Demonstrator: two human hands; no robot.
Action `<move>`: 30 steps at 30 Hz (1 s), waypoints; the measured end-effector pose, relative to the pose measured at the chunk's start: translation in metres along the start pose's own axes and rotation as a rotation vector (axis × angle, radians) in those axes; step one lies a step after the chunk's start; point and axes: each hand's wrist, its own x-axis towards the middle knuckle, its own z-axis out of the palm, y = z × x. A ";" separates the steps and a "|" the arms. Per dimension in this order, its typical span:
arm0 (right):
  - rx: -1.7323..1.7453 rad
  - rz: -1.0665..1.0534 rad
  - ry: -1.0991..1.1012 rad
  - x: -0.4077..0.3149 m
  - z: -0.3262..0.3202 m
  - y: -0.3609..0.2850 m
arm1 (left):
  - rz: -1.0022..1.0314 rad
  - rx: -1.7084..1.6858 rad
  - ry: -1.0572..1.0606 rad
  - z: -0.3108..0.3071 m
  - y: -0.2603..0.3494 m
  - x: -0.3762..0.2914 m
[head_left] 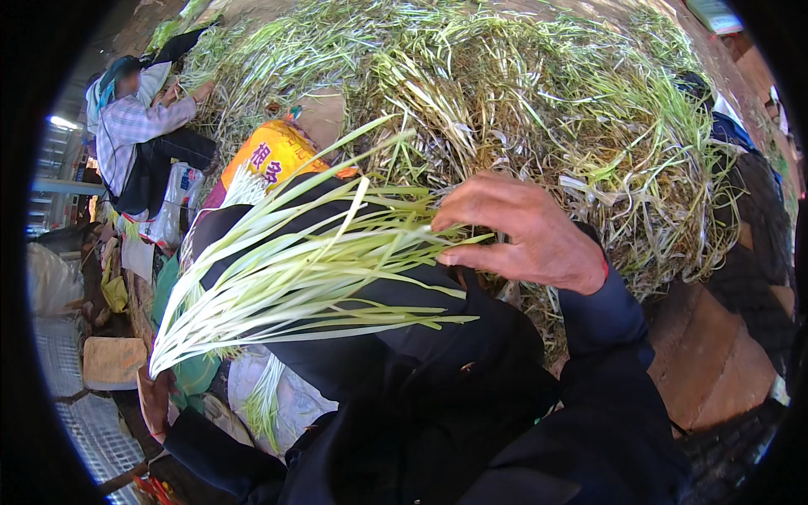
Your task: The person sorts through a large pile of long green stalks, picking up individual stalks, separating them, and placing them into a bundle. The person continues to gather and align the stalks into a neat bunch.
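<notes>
My left hand (156,401), at the lower left, grips a bunch of leafy stalks (284,271) that look like blanched garlic chives by their white bases. The leaves are flat, pale green to yellowish, and fan out to the right above my dark-clothed lap. My right hand (524,230) is at the leaf tips, thumb and fingers bent around several of them with a small gap showing. Whether it pinches them is not clear. Another white-stemmed bunch (246,187) lies behind the held leaves, beside a yellow printed bag (268,151).
A broad heap of tangled stalks (505,120) spreads across the ground ahead. At the upper left a person (142,126) sits handling stalks. More stalks (268,398) lie on a pale sheet (303,394) at my left. Brick paving (713,360) shows at the right.
</notes>
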 end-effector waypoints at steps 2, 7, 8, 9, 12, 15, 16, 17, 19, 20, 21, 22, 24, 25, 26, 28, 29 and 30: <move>-0.045 -0.022 -0.009 0.004 0.008 -0.003 | 0.021 -0.110 0.031 0.002 0.001 -0.006; -0.144 -0.014 0.064 0.012 0.021 -0.002 | 0.029 -0.110 0.068 -0.003 -0.004 -0.013; -0.154 -0.006 0.060 0.014 0.023 -0.001 | 0.028 -0.047 0.101 -0.004 -0.007 -0.013; -0.165 0.001 0.055 0.016 0.025 0.001 | 0.057 0.034 0.130 -0.004 -0.009 -0.013; -0.164 -0.021 0.025 0.021 0.033 0.005 | 0.185 -0.418 0.013 -0.006 -0.010 -0.010; -0.182 -0.046 0.039 0.026 0.040 0.011 | 0.066 -0.031 0.157 -0.009 0.002 -0.008; -0.181 -0.013 0.052 0.028 0.041 0.013 | 0.102 -0.003 0.115 -0.011 0.007 -0.009; -0.181 0.031 0.055 0.028 0.042 0.015 | 0.198 0.003 0.078 -0.013 0.012 -0.011; -0.144 0.101 0.126 0.033 0.037 0.022 | 0.191 -0.118 0.107 -0.010 0.018 -0.012; -0.129 0.150 0.154 0.034 0.034 0.025 | 0.226 -0.205 0.109 -0.010 0.019 -0.012; -0.107 0.209 0.177 0.035 0.031 0.029 | 0.269 -0.309 0.090 -0.010 0.020 -0.013; -0.115 0.200 0.185 0.035 0.027 0.032 | 0.153 -0.337 0.127 -0.011 0.021 -0.010; -0.110 0.246 0.172 0.031 0.023 0.037 | 0.092 -0.299 0.181 -0.015 0.024 -0.010; -0.098 0.238 0.174 0.029 0.022 0.041 | 0.077 -0.306 0.185 -0.018 0.026 -0.010; -0.107 0.238 0.181 0.027 0.022 0.046 | 0.161 -0.356 0.183 -0.016 0.028 -0.008; -0.034 0.324 0.196 0.019 0.018 0.055 | 0.162 -0.334 0.196 -0.014 0.034 -0.004; 0.026 0.298 0.214 0.015 0.016 0.060 | 0.166 -0.329 0.186 -0.013 0.038 -0.002; -0.034 0.311 0.267 0.014 0.014 0.066 | 0.203 -0.317 0.182 -0.010 0.042 -0.001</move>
